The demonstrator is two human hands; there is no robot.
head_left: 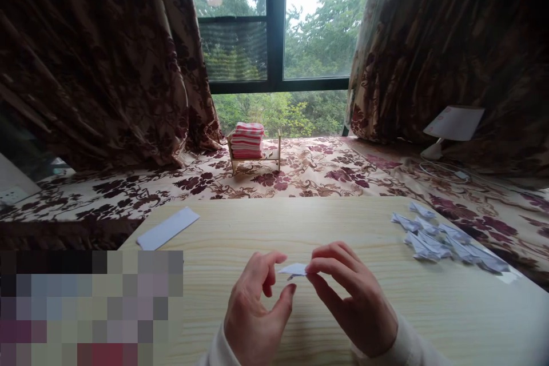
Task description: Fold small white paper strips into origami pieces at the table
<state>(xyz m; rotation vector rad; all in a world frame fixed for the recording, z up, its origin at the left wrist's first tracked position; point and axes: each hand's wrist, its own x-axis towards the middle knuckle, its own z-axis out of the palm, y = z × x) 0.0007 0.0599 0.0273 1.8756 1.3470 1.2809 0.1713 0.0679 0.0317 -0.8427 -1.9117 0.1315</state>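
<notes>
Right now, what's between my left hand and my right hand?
In the head view, a small folded paper lies there: your right hand pinches one end, and your left hand sits open near the other.

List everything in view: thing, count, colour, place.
Table: one, beige, front
Paper: one, white, centre
Folded papers: several, white, table right
Strip: one, white, table left
Cover: one, cream floral, beyond table
Rack: one, tan, on cover
Cloths: one stack, pink and white, rack
Lamp: one, white, right
Cord: one, white, by lamp
Window: one, dark frame, back
Curtains: two, brown, beside window
Trees: several, green, outside
Lower left: pixelated
Sleeves: two, cream, bottom
Left hand: one, near paper
Right hand: one, pinching paper
</notes>
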